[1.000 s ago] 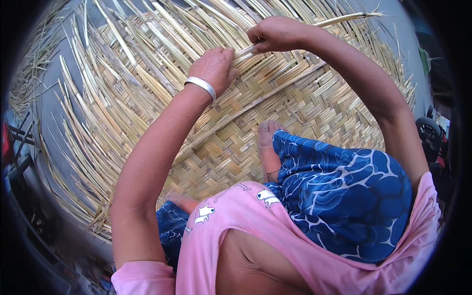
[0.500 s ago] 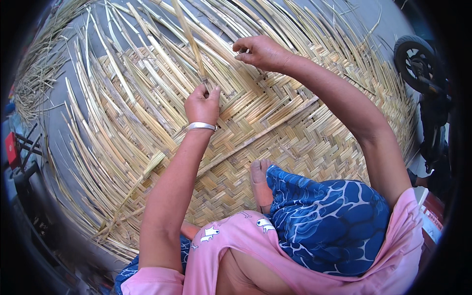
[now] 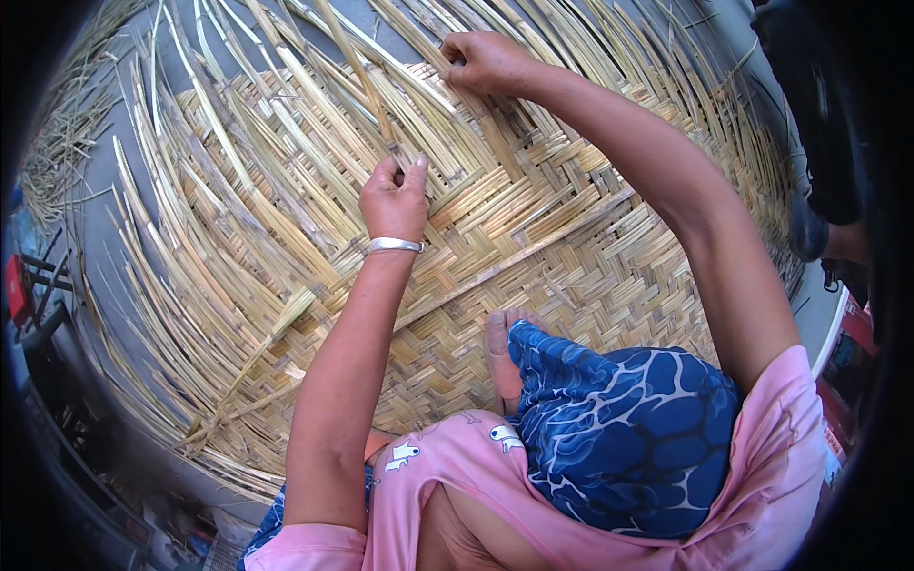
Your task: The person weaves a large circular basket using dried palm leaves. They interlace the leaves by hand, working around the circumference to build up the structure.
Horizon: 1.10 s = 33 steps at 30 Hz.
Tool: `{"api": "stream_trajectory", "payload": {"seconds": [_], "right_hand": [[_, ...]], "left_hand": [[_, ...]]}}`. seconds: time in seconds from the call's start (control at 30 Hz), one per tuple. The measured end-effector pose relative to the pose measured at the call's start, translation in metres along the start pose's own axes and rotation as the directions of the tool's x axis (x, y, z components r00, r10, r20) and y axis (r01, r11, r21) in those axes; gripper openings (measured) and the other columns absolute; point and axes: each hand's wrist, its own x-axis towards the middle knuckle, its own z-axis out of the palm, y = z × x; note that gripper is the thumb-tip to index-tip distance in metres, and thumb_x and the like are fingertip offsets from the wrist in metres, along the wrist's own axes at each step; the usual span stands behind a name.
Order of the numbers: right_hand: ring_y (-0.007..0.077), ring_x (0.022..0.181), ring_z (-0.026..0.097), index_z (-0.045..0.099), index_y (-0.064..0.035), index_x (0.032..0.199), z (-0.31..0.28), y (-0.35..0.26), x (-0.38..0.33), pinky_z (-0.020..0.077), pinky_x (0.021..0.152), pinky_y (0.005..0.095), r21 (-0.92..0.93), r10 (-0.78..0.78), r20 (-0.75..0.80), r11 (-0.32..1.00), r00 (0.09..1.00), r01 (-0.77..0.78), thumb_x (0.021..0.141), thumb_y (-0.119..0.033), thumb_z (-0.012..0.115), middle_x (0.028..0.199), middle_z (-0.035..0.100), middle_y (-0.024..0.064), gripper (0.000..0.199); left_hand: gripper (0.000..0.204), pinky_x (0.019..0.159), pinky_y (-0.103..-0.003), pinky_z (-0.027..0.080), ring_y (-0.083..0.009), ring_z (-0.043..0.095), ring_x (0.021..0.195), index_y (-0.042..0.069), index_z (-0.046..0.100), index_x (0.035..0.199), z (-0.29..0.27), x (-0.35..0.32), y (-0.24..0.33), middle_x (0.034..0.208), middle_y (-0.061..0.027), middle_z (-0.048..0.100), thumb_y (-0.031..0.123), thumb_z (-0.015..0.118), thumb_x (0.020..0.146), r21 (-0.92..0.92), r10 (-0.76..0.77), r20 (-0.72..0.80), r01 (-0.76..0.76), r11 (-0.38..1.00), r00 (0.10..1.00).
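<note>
A large mat of split reed strips lies under me, its woven part (image 3: 562,276) nearest my body and its loose strips (image 3: 219,181) fanning out beyond. My left hand (image 3: 395,205), with a silver bangle at the wrist, is closed on a reed strip (image 3: 360,81) that rises from the weave toward the far edge. Farther off and to the right, my right hand (image 3: 490,65) pinches another reed strip (image 3: 405,33) near the far edge of the weave. Its fingertips are partly hidden behind the curled hand. My bare foot (image 3: 500,343) rests on the woven part.
A long thin rod (image 3: 514,259) lies slantwise across the weave. Loose straw (image 3: 62,143) is heaped at the far left, near a red object (image 3: 16,290) with dark legs. Another person's leg and dark shoe (image 3: 809,228) stand at the mat's right edge.
My right hand has moved away from me and slightly left, and now pinches a strip. My left hand stays nearly in place. A person's leg now shows where a wheel was at the right.
</note>
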Motion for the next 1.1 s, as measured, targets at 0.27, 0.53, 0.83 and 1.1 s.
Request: {"api": "stream_trajectory", "payload": {"seconds": [0.27,0.53,0.83,1.1], "right_hand": [[0.0311,0.098,0.063,0.064,-0.0089,0.102,-0.001,-0.032,0.000,0.0510,0.079,0.0426,-0.361,-0.250,0.016,0.901,0.968,0.238,0.082,-0.015,0.059,0.107,0.063,0.0113,0.022],[0.0351,0.099,0.061,0.060,-0.0042,0.103,0.025,-0.055,0.039,0.0482,0.085,0.0444,-0.202,-0.252,-0.067,0.951,0.965,0.234,0.081,-0.008,0.053,0.106,0.062,0.0177,0.023],[0.0264,0.078,0.065,0.068,-0.0019,0.085,0.017,-0.055,0.075,0.0524,0.068,0.0416,0.194,0.103,0.130,0.973,0.986,-0.127,0.074,-0.021,0.065,0.084,0.066,0.0130,0.022],[0.0278,0.111,0.057,0.045,-0.0069,0.133,-0.015,-0.035,0.048,0.0455,0.091,0.0380,0.765,-0.189,0.393,0.611,0.900,-0.206,0.084,-0.038,0.067,0.118,0.061,0.0160,0.061]], "left_hand": [[0.027,0.046,-0.025,0.034,-0.0059,0.037,0.051,0.001,0.053,0.071,-0.001,0.002,-0.004,0.055,0.0022,0.046,0.018,0.072,0.082,-0.020,0.023,0.015,-0.022,1.000,1.000],[0.028,0.043,-0.025,0.032,-0.0052,0.037,0.049,0.002,0.053,0.069,-0.001,0.001,-0.004,0.055,0.0024,0.046,0.018,0.071,0.083,-0.038,0.023,0.000,-0.023,0.999,1.000],[0.028,0.042,-0.024,0.033,-0.0040,0.037,0.049,0.005,0.051,0.068,0.001,-0.002,-0.003,0.057,0.0041,0.045,0.018,0.071,0.084,-0.131,0.015,-0.027,-0.018,0.991,1.000],[0.030,0.042,-0.025,0.033,-0.0044,0.036,0.050,0.005,0.049,0.066,0.002,0.001,-0.011,0.057,0.0040,0.044,0.018,0.070,0.084,-0.165,0.019,-0.051,-0.027,0.986,0.999]]}}
